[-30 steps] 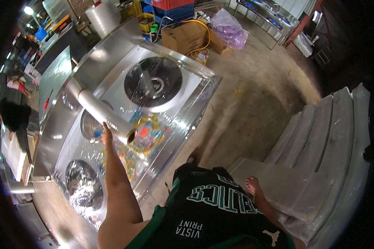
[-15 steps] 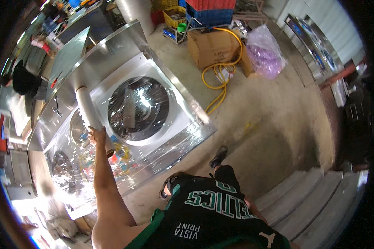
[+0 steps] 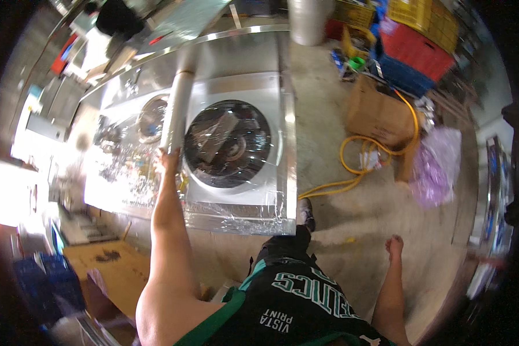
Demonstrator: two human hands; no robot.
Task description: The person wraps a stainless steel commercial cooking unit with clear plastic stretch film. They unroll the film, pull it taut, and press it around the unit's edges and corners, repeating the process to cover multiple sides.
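My left hand [image 3: 167, 160] is closed around the near part of a long roll of clear plastic film [image 3: 177, 112]. The roll lies across a stainless steel unit [image 3: 288, 132], whose top is covered with shiny, wrinkled film. Under the film, to the right of the roll, is a large black round burner bowl [image 3: 228, 144] set in a white panel. A smaller round metal fitting [image 3: 153, 118] sits to the roll's left. My right hand [image 3: 394, 245] hangs over the floor at my right side, fingers curled, with nothing visible in it.
A cardboard box [image 3: 380, 112], a looped yellow hose [image 3: 352, 161] and a purple-filled plastic bag [image 3: 435, 167] lie on the floor to the right. Stacked crates [image 3: 415, 49] stand behind them. A person in black [image 3: 120, 20] is at the far left. A brown carton [image 3: 106, 259] stands at near left.
The view has turned, so the steel unit appears straighter and further right. My right hand has come into sight at my side. My left hand still holds the film roll.
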